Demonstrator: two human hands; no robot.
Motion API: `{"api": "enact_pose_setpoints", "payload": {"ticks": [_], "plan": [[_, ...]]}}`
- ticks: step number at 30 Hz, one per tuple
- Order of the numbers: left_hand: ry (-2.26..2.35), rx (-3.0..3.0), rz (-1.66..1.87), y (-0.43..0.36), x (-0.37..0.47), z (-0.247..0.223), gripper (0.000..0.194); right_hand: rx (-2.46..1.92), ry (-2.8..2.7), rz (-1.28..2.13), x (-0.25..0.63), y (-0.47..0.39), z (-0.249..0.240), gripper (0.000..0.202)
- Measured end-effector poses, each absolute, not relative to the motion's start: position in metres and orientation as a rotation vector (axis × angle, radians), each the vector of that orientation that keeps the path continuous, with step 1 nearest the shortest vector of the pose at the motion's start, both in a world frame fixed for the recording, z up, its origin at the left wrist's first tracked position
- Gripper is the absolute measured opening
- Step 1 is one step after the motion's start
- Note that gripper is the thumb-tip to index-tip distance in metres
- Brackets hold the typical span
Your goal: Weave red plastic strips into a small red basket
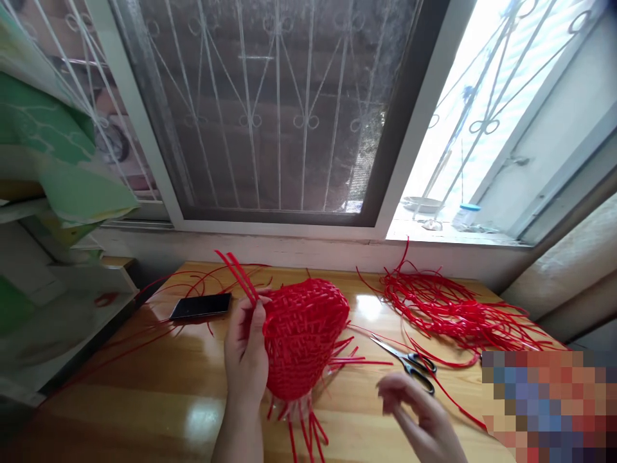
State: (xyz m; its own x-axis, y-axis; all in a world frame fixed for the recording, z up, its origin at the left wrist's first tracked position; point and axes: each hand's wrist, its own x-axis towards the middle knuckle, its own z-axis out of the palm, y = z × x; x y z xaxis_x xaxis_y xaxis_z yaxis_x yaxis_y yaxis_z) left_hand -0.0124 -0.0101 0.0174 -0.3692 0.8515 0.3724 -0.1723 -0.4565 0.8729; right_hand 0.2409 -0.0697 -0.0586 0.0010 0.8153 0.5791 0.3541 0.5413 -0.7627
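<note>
A red woven basket-like piece (306,341) of glossy plastic strips is tilted above the wooden table, loose strip ends sticking out below and to its right. At its left edge is my left hand (245,354), thumb and fingers closed on a few red strips (238,273) that point up and left. My right hand (419,411) is apart from the piece, at the lower right, loosely curved with a gap between thumb and fingers; nothing shows in it. Just beyond it lie black-handled scissors (407,360), blades pointing left.
A large tangle of red strips (448,308) covers the table's right back. A black phone (201,307) lies at left on the wooden table (164,386), loose strips around it. Behind stands a barred window (279,116); a jar (466,217) sits on its sill. A pixelated area hides the lower right.
</note>
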Motion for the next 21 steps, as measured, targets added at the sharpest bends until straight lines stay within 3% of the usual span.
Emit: {"api": "enact_pose_setpoints", "payload": {"ticks": [5,11,16,21], "plan": [[0.872,0.826,2.040,-0.014,-0.014,0.026,0.012,-0.917,-1.546,1.079,0.226,-0.080,-0.115,0.022],[0.788,0.579,2.146,-0.023,-0.014,0.039,0.012,-0.939,-0.786,1.548,0.182,-0.061,-0.128,0.036],[0.766,0.484,2.151,-0.023,-0.017,0.039,0.018,-0.933,-0.594,1.698,0.168,-0.050,-0.113,0.045],[0.766,0.412,2.083,-0.024,-0.021,0.041,0.021,-0.917,-0.823,1.677,0.174,-0.046,-0.110,0.036]]}}
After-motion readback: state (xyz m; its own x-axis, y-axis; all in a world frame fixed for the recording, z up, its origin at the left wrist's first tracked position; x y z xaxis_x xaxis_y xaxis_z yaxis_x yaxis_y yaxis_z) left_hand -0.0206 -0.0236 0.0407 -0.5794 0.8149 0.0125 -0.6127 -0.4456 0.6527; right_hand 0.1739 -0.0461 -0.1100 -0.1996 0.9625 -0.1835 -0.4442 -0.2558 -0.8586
